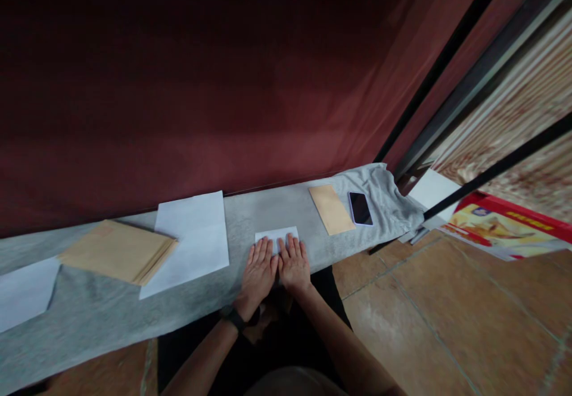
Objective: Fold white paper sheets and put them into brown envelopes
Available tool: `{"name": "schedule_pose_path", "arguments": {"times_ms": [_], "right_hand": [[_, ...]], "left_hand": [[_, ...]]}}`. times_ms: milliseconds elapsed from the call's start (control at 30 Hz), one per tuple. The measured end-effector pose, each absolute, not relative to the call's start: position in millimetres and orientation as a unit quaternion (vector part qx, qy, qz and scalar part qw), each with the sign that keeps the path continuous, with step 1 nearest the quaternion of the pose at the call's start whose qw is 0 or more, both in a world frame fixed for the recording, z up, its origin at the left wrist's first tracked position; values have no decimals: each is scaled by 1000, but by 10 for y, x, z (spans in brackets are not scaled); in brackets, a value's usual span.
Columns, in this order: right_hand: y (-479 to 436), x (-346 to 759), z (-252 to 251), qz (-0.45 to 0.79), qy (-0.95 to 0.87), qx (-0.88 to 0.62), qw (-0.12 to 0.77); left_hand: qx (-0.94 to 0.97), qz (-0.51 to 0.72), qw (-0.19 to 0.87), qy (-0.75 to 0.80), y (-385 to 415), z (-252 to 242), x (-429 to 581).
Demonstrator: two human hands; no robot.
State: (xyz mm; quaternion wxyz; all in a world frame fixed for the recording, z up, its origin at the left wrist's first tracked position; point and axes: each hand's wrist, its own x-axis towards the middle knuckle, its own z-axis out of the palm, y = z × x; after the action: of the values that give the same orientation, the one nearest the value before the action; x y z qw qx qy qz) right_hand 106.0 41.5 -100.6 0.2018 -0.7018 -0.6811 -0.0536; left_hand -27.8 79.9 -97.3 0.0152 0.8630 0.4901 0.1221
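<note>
Side by side, my left hand (259, 273) and my right hand (294, 265) lie flat on a small white piece of paper (276, 233), which looks folded. Only its far strip shows; my fingers cover the rest. Both hands have their fingers stretched out, with the thumbs close together. To the right is a single brown envelope (331, 209) on the grey cloth. Left of my hands lies a large white sheet (196, 241), partly under a stack of brown envelopes (117, 250).
A phone (360, 208) rests right of the single envelope. More white paper (27, 292) lies at the far left. The narrow table under grey cloth (134, 318) runs along a dark red wall (268, 98). Black metal bars (440, 68) and a printed box (504, 226) stand at the right.
</note>
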Motion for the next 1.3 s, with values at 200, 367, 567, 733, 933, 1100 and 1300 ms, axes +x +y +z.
{"name": "schedule_pose_path", "arguments": {"times_ms": [200, 367, 567, 733, 933, 1100, 1300], "right_hand": [[440, 1054, -1047, -78, -684, -699, 193], [424, 1124, -1040, -59, -676, -707, 201], [407, 1315, -1016, -40, -649, -734, 196], [593, 1257, -895, 4, -647, -739, 189], [809, 1064, -851, 29, -719, -669, 186], [778, 1172, -897, 12, -709, -682, 176], [692, 1453, -950, 0, -684, -709, 172]], "left_hand": [[874, 127, 35, 468, 1024, -959, -103], [861, 127, 27, 492, 1077, -971, -181], [845, 136, 7, 518, 1059, -982, -286], [845, 132, 2, 518, 1061, -955, -283], [851, 111, -5, 513, 1076, -947, -292], [846, 113, -8, 521, 1074, -968, -286], [832, 126, 2, 540, 1064, -985, -273]]}}
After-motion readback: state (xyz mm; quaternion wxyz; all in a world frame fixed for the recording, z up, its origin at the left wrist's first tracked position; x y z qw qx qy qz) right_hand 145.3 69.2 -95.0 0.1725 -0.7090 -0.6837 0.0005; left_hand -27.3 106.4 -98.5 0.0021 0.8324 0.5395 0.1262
